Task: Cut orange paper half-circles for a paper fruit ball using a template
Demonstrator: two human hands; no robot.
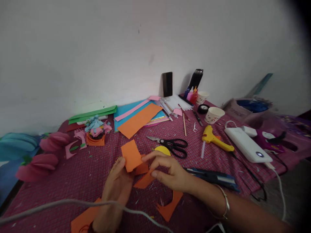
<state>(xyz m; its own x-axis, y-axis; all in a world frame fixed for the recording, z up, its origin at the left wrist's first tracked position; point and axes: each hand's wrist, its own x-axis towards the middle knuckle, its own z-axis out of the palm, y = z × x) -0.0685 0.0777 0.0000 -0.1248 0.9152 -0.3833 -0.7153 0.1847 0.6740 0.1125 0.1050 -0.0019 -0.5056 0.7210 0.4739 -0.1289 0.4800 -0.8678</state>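
My left hand (pixel 116 191) pinches the lower edge of an orange paper piece (pixel 131 154) and holds it up just above the checked cloth. My right hand (pixel 167 171) reaches in from the right, fingers curled and closed on the folded orange paper (pixel 143 168) beside that piece. More orange offcuts lie under and around my hands: one (pixel 170 207) below my right wrist, one (pixel 82 221) at the near left. A yellow paper disc (pixel 163 149) shows just behind my right fingers. A bangle circles my right wrist.
Black scissors (pixel 173 145), a yellow glue gun (pixel 215 138), a white power bank (pixel 247 144), paper cups (pixel 213 115), coloured paper sheets (pixel 138 119), pink paper flowers (pixel 41 161) and a blue stapler (pixel 213 177) lie on the red checked cloth (pixel 80 174). A grey cable (pixel 73 203) crosses the near edge.
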